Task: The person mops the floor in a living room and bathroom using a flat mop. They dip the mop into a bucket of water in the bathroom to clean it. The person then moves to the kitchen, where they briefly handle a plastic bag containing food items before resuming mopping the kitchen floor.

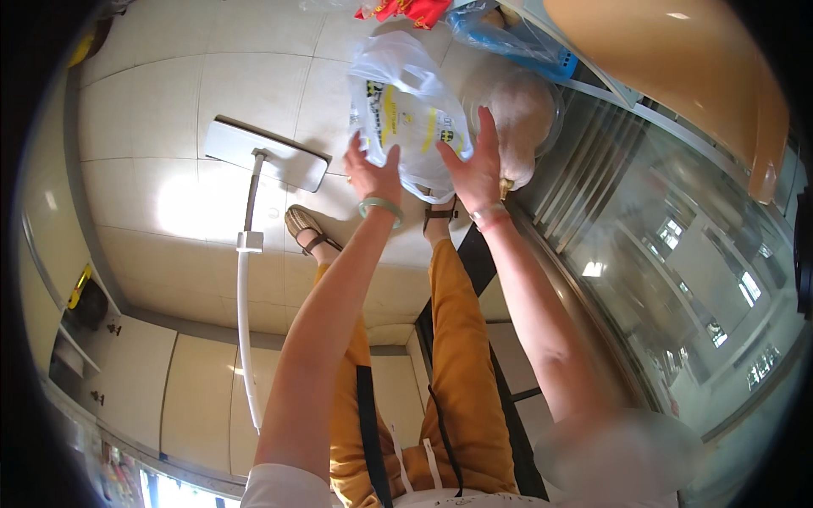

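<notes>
A thin white plastic bag (405,76) with yellow and black print hangs or stands in front of me, above the tiled floor. My left hand (374,176) is at its near left edge, with thumb and fingers apart. On the other side, my right hand (477,168) is also spread, its thumb toward the bag and its fingers pointing away from me. Neither hand visibly grips the bag, though contact at the fingertips is unclear. Right of the bag sits a large pale pinkish, gourd-like thing (518,118) with a stem end, partly in clear plastic.
A flat mop (292,161) with a white pole lies to the left. Farther off are a red bag (415,10) and a blue plastic bag (508,38). A glass-fronted cabinet (677,262) lines the right; cream cupboards (199,398) stand lower left. An orange-tan rounded surface (686,59) overhangs top right.
</notes>
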The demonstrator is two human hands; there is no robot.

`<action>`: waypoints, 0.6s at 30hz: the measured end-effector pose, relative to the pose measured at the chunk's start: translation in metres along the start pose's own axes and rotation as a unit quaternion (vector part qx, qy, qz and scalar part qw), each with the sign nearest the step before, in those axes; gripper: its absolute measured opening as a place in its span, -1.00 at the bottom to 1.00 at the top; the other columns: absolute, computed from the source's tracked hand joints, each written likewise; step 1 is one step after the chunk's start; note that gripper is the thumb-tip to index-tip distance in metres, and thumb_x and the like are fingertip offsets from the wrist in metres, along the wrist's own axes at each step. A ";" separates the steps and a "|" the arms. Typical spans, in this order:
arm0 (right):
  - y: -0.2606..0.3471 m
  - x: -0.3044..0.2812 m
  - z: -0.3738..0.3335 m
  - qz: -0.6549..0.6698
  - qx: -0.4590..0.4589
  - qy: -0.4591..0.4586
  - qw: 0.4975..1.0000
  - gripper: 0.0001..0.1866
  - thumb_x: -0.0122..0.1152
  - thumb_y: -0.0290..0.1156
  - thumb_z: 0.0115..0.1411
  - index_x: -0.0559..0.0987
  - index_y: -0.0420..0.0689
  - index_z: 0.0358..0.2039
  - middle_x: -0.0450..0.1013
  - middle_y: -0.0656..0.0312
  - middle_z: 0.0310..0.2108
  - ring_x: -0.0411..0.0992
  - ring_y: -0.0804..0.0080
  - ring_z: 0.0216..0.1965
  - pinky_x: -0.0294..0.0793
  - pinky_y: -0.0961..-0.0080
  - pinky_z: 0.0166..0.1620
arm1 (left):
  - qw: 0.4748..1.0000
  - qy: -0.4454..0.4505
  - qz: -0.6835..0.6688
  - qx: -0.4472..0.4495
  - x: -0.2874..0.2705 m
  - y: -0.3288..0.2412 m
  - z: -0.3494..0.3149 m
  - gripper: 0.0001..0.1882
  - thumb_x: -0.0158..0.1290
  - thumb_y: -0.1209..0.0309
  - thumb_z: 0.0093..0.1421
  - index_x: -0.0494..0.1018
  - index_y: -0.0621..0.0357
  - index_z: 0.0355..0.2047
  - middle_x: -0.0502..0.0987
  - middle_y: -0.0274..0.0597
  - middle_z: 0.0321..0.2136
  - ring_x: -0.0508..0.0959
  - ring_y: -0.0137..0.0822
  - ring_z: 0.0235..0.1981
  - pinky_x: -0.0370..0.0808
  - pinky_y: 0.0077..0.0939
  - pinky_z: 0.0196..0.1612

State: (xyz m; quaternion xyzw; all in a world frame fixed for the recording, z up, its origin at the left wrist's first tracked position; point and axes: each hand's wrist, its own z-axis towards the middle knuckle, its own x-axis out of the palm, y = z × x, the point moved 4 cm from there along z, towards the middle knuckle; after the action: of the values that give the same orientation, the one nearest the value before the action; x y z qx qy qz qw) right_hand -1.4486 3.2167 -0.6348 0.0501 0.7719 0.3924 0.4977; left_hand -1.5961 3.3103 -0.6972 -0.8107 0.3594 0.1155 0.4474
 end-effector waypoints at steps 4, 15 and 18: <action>-0.026 0.058 0.042 -0.092 0.020 -0.024 0.995 0.01 0.43 -0.31 -0.12 0.01 -0.34 0.22 0.11 -0.21 0.18 0.08 -0.10 0.22 0.07 0.23 0.26 | 0.988 0.013 0.095 -0.118 -0.002 0.026 0.028 0.14 0.31 -0.01 -0.20 -0.08 0.02 0.30 0.11 0.08 0.20 0.20 0.03 0.19 0.16 -0.13 0.21; -0.064 0.094 0.062 -0.254 0.146 0.073 0.953 -0.70 0.08 -0.12 0.15 0.51 -0.08 -0.27 0.49 0.04 -0.27 0.46 0.02 -0.23 0.42 0.04 -0.15 | 0.986 0.148 0.077 -0.002 0.061 0.070 0.075 -0.46 0.16 0.03 0.01 0.46 -0.01 -0.03 0.29 0.06 0.13 0.32 -0.01 0.13 0.26 -0.24 0.16; -0.041 0.080 0.037 -0.124 0.082 0.081 0.986 -0.75 0.00 -0.20 0.21 0.54 -0.10 -0.38 0.49 0.05 -0.37 0.48 0.11 -0.36 0.46 0.08 -0.27 | 0.989 0.144 -0.020 -0.025 0.035 0.065 0.069 -0.71 0.06 0.24 0.12 0.53 0.12 -0.22 0.56 -0.13 -0.22 0.50 -0.24 -0.15 0.38 -0.48 -0.05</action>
State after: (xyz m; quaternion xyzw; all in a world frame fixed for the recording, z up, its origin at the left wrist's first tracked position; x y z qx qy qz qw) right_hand -1.4458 3.2470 -0.7271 -0.0374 0.8395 0.2657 0.4725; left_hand -1.6064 3.3273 -0.7958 -0.8369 0.4006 -0.0031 0.3731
